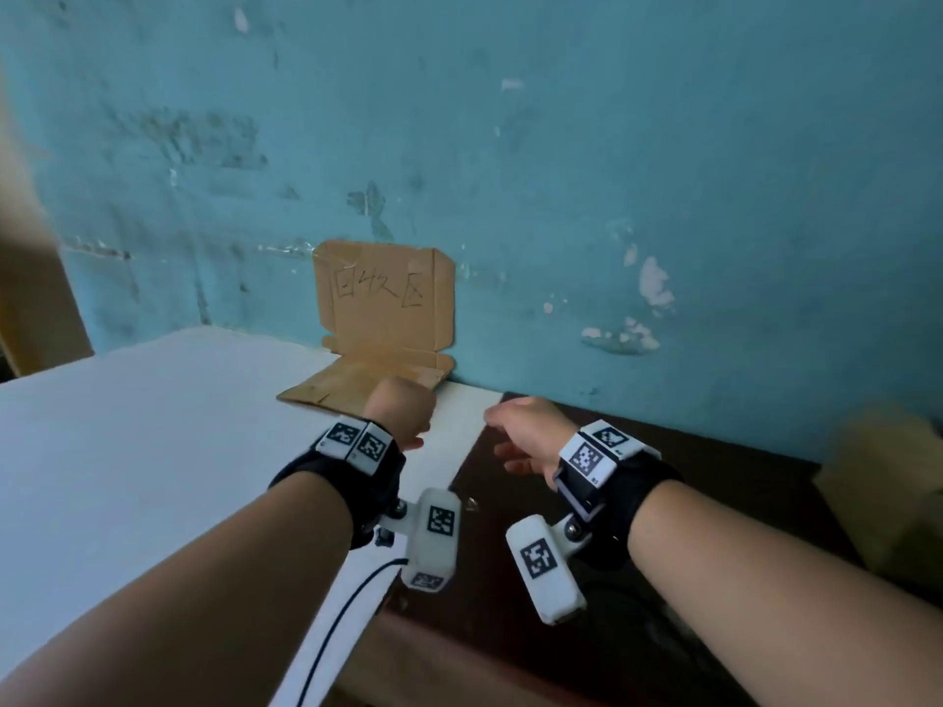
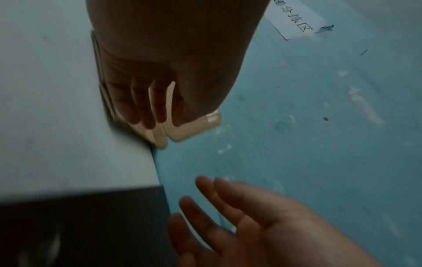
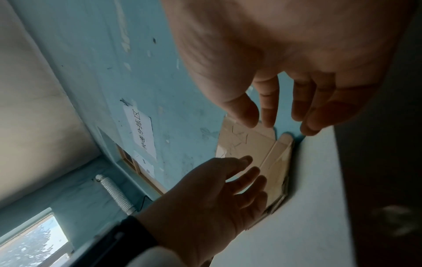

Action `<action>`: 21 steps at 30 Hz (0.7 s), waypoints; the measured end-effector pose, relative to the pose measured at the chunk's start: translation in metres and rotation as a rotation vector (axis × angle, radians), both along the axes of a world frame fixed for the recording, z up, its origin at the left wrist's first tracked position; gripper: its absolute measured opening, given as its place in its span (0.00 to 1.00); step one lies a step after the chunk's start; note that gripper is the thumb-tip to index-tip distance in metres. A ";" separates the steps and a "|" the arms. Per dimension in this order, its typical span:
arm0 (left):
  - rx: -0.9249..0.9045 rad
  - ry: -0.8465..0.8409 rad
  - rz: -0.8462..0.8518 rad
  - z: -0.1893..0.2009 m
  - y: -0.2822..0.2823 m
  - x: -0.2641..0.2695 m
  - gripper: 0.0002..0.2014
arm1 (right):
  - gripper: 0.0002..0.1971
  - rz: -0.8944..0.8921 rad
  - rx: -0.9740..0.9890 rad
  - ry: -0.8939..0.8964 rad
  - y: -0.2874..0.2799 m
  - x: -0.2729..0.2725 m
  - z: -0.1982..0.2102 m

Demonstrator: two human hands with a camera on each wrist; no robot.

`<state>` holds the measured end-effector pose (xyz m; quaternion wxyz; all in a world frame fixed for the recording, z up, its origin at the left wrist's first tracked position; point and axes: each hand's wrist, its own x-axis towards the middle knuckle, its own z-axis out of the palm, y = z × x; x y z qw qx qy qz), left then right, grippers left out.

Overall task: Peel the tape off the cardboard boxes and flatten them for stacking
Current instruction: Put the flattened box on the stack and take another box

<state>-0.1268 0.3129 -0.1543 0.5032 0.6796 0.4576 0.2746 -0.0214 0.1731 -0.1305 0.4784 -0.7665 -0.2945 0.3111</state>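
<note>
From the head view, a flattened box (image 1: 380, 329) sits at the back of the white table (image 1: 127, 451). One panel stands against the blue wall (image 1: 612, 170) with handwriting on it, and the other panel lies flat on the tabletop. The left hand (image 1: 400, 413) hovers over the near edge of the flat panel; only its back shows here, so I cannot tell how its fingers lie. The right hand (image 1: 525, 433) is just beside it, over the seam where the white table meets a dark table (image 1: 714, 502), and grips nothing. More cardboard (image 1: 888, 482), blurred, sits at the far right edge.

The left wrist view shows the left hand (image 2: 146, 86) with fingers (image 2: 139, 106) straight, lying over the box (image 2: 194, 126) in the corner where table meets wall; whether they press it I cannot tell. Below, the right hand (image 2: 251, 220) is spread and empty. A paper label (image 2: 294, 19) hangs on the wall.

The right wrist view has the right hand (image 3: 285, 63) with loose, straight fingers (image 3: 267, 108) above the box (image 3: 258, 144), apart from it. The left hand (image 3: 212, 198) reaches in flat over the lying panel, fingers extended. A white hose (image 3: 114, 193) and a window (image 3: 34, 240) show at the lower left.
</note>
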 end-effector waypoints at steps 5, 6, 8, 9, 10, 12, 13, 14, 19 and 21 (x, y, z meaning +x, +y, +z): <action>0.004 -0.014 -0.223 0.001 -0.108 0.071 0.12 | 0.04 -0.192 0.029 -0.025 -0.100 0.038 0.016; 0.004 -0.015 -0.260 0.002 -0.129 0.082 0.12 | 0.02 -0.232 0.048 -0.027 -0.122 0.047 0.019; -0.011 -0.026 -0.326 0.004 -0.172 0.101 0.12 | 0.03 -0.323 0.098 -0.049 -0.164 0.062 0.021; -0.023 -0.049 -0.359 0.003 -0.191 0.109 0.11 | 0.04 -0.369 0.115 -0.067 -0.185 0.068 0.020; -0.035 -0.064 -0.392 0.002 -0.208 0.116 0.10 | 0.04 -0.411 0.126 -0.077 -0.204 0.073 0.018; -0.064 -0.074 -0.444 -0.003 -0.242 0.133 0.11 | 0.04 -0.476 0.154 -0.066 -0.246 0.082 0.012; -0.064 -0.069 -0.463 -0.008 -0.251 0.139 0.12 | 0.04 -0.496 0.162 -0.051 -0.258 0.084 0.008; -0.059 -0.050 -0.482 -0.011 -0.263 0.147 0.12 | 0.05 -0.526 0.161 -0.042 -0.271 0.090 0.004; 0.036 0.025 -0.546 -0.012 -0.313 0.193 0.13 | 0.04 -0.660 0.230 0.053 -0.302 0.129 0.001; 0.088 0.009 -0.567 -0.007 -0.327 0.214 0.10 | 0.03 -0.705 0.281 0.095 -0.313 0.146 0.003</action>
